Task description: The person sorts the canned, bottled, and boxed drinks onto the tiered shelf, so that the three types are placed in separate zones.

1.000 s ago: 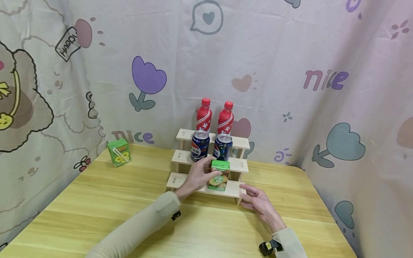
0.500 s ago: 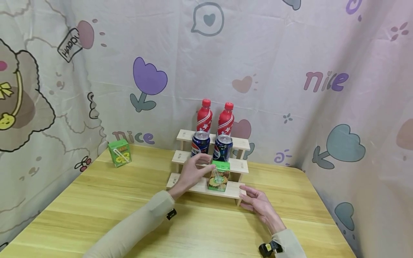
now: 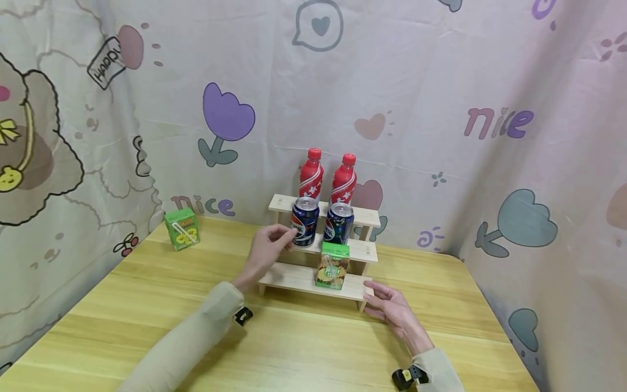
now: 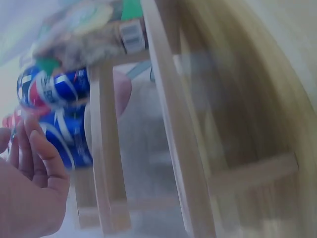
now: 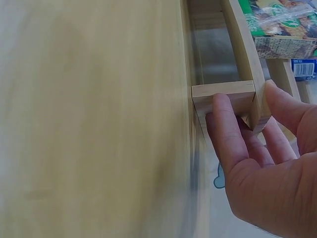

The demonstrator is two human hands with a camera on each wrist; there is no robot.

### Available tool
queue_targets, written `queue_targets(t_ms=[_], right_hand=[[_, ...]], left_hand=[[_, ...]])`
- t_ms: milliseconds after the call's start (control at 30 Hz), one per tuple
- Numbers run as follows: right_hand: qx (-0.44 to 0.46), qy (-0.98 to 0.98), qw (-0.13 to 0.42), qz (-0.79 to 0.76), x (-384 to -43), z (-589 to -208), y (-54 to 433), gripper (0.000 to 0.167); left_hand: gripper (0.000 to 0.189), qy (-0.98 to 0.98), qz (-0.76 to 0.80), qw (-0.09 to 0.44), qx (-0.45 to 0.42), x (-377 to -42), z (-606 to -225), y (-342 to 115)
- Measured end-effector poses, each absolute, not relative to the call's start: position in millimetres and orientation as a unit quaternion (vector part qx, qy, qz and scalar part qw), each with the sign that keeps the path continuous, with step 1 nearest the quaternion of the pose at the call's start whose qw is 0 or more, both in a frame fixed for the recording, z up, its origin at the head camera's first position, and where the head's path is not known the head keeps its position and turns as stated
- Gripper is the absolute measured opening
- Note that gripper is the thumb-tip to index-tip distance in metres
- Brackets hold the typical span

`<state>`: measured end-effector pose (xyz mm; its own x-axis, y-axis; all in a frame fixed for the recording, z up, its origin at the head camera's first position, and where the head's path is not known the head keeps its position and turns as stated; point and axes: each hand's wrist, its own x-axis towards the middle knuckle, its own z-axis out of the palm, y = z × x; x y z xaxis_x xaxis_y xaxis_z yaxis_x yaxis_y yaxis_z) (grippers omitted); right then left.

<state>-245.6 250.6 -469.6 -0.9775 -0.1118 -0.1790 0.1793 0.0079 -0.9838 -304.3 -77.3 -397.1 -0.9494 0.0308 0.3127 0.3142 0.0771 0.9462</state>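
A three-tier wooden display shelf (image 3: pixel 294 276) stands on the table. My right hand (image 3: pixel 394 310) grips the right end of its lowest tier; in the right wrist view the thumb lies on the board and the fingers are at the leg below. On that tier a green juice box (image 3: pixel 333 268) stands upright, right of centre. Two blue cola cans, the left can (image 3: pixel 305 224) and the right can (image 3: pixel 338 223), occupy the middle tier. My left hand (image 3: pixel 264 253) holds nothing, its fingers loosely bent beside the left can; whether they touch it I cannot tell.
Two red bottles, one left (image 3: pixel 311 175) and one right (image 3: pixel 344 181), stand on the top tier. Another green juice box (image 3: pixel 182 231) is at the table's back left corner. Patterned curtains (image 3: pixel 411 81) rise behind and beside the wooden table (image 3: pixel 313 348).
My left hand has let go of the juice box on the lowest tier and moved left, away from it. The box stays in place. My right hand keeps its grip on the shelf.
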Motion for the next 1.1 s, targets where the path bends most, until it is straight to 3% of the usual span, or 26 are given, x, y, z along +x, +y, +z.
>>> queue_targets(t_ms=[233,500,1100], right_hand=[[0.018,0.703,0.105,-0.703,-246,-471,253,0.059],[0.020,0.706,0.105,-0.700,-247,-470,253,0.058],[0.015,0.706,0.107,-0.700,-246,-470,251,0.056]], left_hand=[[0.042,-0.706,-0.692,0.114,-0.092,-314,-394,-115],[0.026,-0.726,-0.671,0.138,-0.064,-319,-394,-158],[0.012,-0.619,-0.780,0.087,0.030,-322,-403,-236]])
